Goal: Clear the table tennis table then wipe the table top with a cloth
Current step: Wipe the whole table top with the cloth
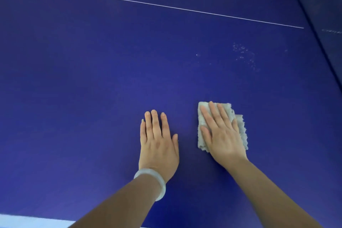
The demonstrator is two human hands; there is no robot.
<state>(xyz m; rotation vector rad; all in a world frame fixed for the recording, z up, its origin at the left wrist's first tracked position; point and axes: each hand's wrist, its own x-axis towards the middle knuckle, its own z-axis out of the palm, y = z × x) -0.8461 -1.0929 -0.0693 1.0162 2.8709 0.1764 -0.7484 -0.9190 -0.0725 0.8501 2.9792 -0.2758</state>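
The blue table tennis table top [96,72] fills the view. A folded pale grey cloth [241,127] lies on it at the lower right of centre. My right hand [221,133] presses flat on the cloth with straight fingers and covers most of it. My left hand [158,142] rests flat on the bare table top to the left of the cloth, fingers straight, with a pale bangle [153,181] on the wrist.
A thin white centre line [153,4] crosses the table top from upper left to right. A patch of whitish specks [244,55] marks the surface beyond the cloth. The net [322,15] runs along the right side. A white edge band [27,221] shows at bottom left.
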